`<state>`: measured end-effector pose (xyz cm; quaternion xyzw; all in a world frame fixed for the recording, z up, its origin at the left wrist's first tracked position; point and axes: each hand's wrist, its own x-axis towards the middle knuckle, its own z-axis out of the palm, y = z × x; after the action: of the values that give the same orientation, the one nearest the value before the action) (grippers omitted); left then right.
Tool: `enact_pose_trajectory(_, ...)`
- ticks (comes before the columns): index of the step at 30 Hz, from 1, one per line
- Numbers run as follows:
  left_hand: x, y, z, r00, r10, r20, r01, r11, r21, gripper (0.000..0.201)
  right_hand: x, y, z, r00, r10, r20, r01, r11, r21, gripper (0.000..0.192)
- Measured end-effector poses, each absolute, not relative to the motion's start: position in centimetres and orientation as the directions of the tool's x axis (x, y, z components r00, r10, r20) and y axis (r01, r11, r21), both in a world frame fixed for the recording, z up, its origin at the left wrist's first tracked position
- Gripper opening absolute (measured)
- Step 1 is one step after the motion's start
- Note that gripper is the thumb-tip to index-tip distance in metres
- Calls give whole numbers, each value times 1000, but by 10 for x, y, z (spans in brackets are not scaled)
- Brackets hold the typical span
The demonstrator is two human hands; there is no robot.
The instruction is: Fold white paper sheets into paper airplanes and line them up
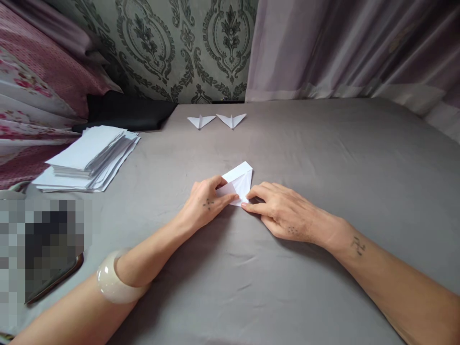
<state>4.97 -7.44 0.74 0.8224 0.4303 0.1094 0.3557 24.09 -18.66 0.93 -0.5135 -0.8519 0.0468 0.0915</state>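
A small sheet of white paper [241, 184], partly folded with a slanted flap and creases, lies on the grey cloth in front of me. My left hand [206, 199] grips its left side, the thumb lying across the fold and the fingers at the back edge. At the lower right corner of the paper, my right hand [283, 211] pinches the edge between thumb and forefinger. Farther back stand two finished folded paper planes, the left paper plane [201, 121] and the right paper plane [232, 120], side by side with wings spread.
To the left is a stack of white paper [88, 158], beside a black cloth [132, 110]. A dark flat object [53, 258], partly blurred out, lies at the lower left. Curtains [345, 48] and a patterned wall [187, 48] border the grey-covered surface [323, 158].
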Motion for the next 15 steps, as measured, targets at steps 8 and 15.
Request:
enact_pose_trajectory(8,44,-75,6,532,838,-123,619,-286,731,22,241,-185,10,-443,890,111,858,456,-238,44)
enact_pose_trajectory(15,47,-75,5,500,858,-117,623,-263,736,16,240,-185,10,-447,881,152,841,472,-264,44)
